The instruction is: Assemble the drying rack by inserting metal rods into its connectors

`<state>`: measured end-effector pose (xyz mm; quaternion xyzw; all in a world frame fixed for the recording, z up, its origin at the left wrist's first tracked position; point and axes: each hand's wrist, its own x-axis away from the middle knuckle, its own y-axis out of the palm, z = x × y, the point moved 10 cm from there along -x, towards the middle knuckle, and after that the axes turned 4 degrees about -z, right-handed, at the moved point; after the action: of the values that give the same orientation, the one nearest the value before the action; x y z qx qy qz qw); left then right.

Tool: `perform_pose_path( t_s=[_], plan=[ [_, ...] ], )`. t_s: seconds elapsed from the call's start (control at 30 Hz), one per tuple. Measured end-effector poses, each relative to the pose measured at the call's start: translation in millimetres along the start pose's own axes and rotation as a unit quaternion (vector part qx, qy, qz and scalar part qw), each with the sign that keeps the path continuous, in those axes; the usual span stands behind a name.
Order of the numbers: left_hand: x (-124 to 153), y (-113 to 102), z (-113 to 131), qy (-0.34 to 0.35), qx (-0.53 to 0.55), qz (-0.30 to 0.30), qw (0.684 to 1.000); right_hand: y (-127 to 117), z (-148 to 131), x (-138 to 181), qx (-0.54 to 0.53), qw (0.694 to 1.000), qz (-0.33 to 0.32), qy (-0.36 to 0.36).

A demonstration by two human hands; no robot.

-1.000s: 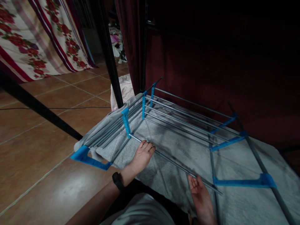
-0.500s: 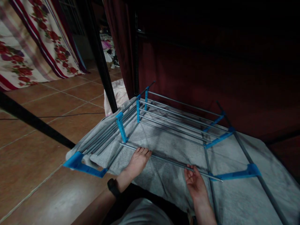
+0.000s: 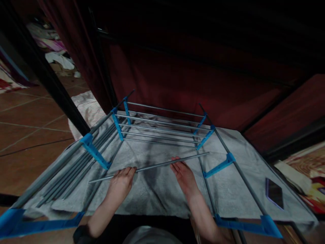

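A thin grey metal rod (image 3: 152, 166) lies slantwise across the space between both sides of a rack frame, its right end higher in the picture. My left hand (image 3: 122, 179) is closed over the rod left of its middle. Farther right, my right hand (image 3: 185, 173) has its fingertips around the rod, palm turned inward. The rack has grey side tubes (image 3: 245, 179) and blue plastic brackets (image 3: 219, 166). Several rods (image 3: 162, 129) span its far brackets. The near brackets on both sides have no rod between them.
Several loose rods (image 3: 76, 173) lie along the left side on a grey blanket (image 3: 162, 200). A phone (image 3: 274, 193) rests at the right. A black post (image 3: 56, 81) rises at the left, and a dark red curtain (image 3: 177, 84) hangs behind the rack.
My view has swung to the right, bringing the phone into sight. The rod has tilted: its right end is raised and has come away from the near right bracket. Both hands stay on it.
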<state>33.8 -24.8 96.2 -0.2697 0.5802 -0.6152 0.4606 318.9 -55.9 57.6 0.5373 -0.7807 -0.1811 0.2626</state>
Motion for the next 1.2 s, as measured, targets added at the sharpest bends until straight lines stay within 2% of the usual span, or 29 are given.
perform_pose_path(
  t_s=[0.2, 0.37, 0.47, 0.57, 0.73, 0.83, 0.93, 1.1, 1.2],
  plan=[
    [-21.6, -13.8, 31.6, -0.028, 0.06, -0.002, 0.998, 58.7, -55.3, -5.2, 0.044, 0.995, -0.065, -0.056],
    [-43.5, -35.4, 66.4, -0.03, 0.117, 0.019, 0.992, 98.7, -65.4, 4.6, 0.082, 0.988, -0.094, -0.086],
    [-49.7, -37.3, 81.2, -0.032, 0.166, 0.018, 0.985, 111.9, -74.1, 11.6, 0.13, 0.979, -0.096, -0.123],
    [-50.3, -42.0, 92.9, -0.003, 0.226, 0.05, 0.973, 122.0, -96.1, 15.5, 0.21, 0.957, -0.096, -0.176],
    [-46.5, -55.3, 88.6, 0.02, 0.306, 0.113, 0.945, 132.3, -132.7, 16.9, 0.301, 0.917, -0.086, -0.248],
    [-43.4, -64.6, 77.2, 0.009, 0.344, 0.136, 0.929, 136.4, -130.5, 13.9, 0.338, 0.899, -0.095, -0.262],
    [-36.9, -79.9, 76.2, 0.026, 0.346, 0.16, 0.924, 143.5, -114.2, 11.4, 0.391, 0.867, -0.128, -0.28],
    [-19.0, -105.3, 106.2, 0.12, 0.237, 0.187, 0.946, 151.2, -82.9, 11.8, 0.459, 0.81, -0.19, -0.312],
    [-12.1, -106.0, 124.6, 0.153, 0.159, 0.184, 0.958, 147.0, -65.8, 11.6, 0.492, 0.781, -0.222, -0.315]
  ],
)
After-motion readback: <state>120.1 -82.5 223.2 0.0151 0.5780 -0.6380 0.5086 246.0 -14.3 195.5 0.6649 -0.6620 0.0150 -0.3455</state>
